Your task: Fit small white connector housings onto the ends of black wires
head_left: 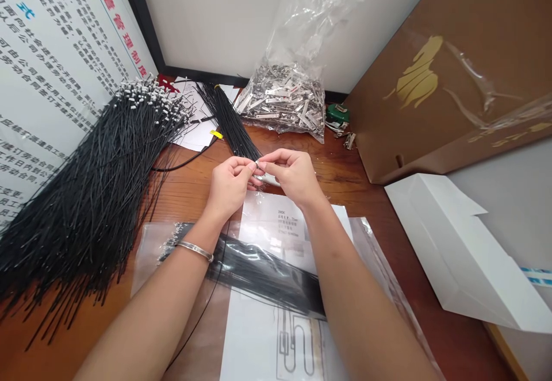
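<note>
My left hand [230,183] and my right hand [291,175] meet over the wooden table [353,180], fingertips pinched together. Between them I hold a thin black cord and a small metal clip [259,166]. The cord trails down past my left wrist, which wears a silver bracelet [195,249]. Under my forearms lies a clear plastic bag of black cords [267,272] on a printed paper sheet [276,220].
A big heap of black cords with metal ends [99,191] fills the left. A smaller bundle of black cords [228,119] and a clear bag of metal clips [284,102] lie behind. A brown cardboard box [448,82] and a white box [461,254] stand right.
</note>
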The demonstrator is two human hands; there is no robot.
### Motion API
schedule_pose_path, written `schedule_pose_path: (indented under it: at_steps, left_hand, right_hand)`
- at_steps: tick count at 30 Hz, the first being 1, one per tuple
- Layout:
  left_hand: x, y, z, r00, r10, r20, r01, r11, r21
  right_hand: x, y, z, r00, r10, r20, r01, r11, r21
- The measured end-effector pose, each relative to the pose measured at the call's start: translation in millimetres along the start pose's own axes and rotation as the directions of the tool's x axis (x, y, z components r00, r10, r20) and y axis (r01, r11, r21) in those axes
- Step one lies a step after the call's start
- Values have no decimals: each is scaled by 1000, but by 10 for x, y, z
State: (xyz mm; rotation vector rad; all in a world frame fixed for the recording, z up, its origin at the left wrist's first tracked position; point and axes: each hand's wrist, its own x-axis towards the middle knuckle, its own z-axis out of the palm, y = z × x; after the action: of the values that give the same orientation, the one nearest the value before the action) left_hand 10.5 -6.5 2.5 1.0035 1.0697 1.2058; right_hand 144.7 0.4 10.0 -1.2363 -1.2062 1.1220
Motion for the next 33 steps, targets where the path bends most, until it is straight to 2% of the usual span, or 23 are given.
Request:
schedule_pose_path:
  at_steps: [6,12,16,21,33]
  left_hand:
    - [5,-31,-21,1000,10,1,-10,1000,25]
    - [3,-19,-14,999,33,-5,-32,998,52]
    - [-5,-13,-12,999,25,-33,-22,997,72]
    - [-5,-23,-20,998,55,-1,-55,996,70]
    - [5,-16,-16,997,75,-2,-74,996,51]
  right_hand:
    - [6,58,-6,999,-33,2,33,998,-52]
    - [13,37,9,997,-71,1,71,997,10]
    - [5,18,7,996,-87,-20,86,996,-21]
    - [-1,11,2,996,-88,-32,87,995,-41]
    - [8,30,35,994,-101,-32,100,995,-27]
